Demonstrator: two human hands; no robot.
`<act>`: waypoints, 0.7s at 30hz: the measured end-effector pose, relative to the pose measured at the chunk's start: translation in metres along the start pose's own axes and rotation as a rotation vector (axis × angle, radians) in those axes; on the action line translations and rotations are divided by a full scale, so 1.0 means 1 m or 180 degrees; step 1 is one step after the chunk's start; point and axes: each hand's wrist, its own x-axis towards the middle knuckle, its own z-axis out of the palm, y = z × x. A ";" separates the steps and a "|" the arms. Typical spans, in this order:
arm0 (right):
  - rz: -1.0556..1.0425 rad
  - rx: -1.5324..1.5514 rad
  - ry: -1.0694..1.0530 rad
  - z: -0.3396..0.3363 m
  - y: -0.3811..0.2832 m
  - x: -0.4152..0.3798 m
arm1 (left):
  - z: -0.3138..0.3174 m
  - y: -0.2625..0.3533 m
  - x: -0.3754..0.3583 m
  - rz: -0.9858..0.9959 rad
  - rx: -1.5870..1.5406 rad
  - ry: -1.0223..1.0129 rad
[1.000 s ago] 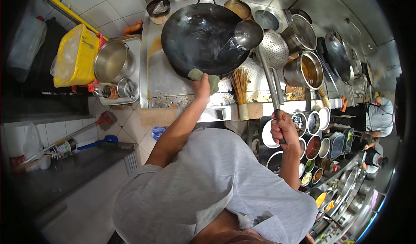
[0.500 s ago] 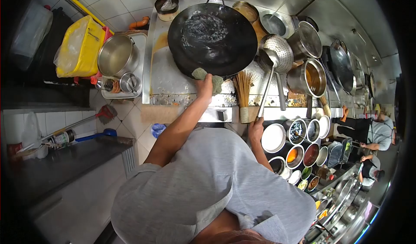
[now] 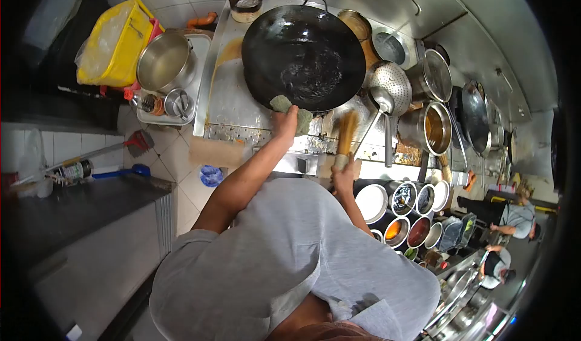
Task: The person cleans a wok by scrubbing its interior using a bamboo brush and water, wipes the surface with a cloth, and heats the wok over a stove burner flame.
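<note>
The right hand has moved from the ladle to the bamboo wok brush, wrapped round its handle; the left hand clamps a green cloth against the wok

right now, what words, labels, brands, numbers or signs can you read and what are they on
No text can be read for certain.
Jar on the dark counter at left: label too small and blurred to read.
Red-capped bottle on the tray: any lettering too small to make out.
Wok and brush: no lettering seen.
</note>
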 end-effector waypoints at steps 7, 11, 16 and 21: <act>-0.2917 -0.1535 0.0783 -0.103 -0.124 0.026 | 0.005 -0.002 -0.003 -0.0251 -0.0108 0.0014; -0.2465 -0.3446 -0.0134 -0.109 -0.276 0.018 | 0.004 0.003 -0.003 -0.0512 -0.0469 -0.0309; -0.3023 -0.4862 -0.0272 -0.012 -0.296 0.148 | 0.002 0.035 -0.019 -0.0755 -0.1080 -0.0531; -0.2826 -0.4525 0.0081 0.045 -0.291 0.229 | -0.003 0.036 -0.012 -0.0805 -0.0943 -0.0625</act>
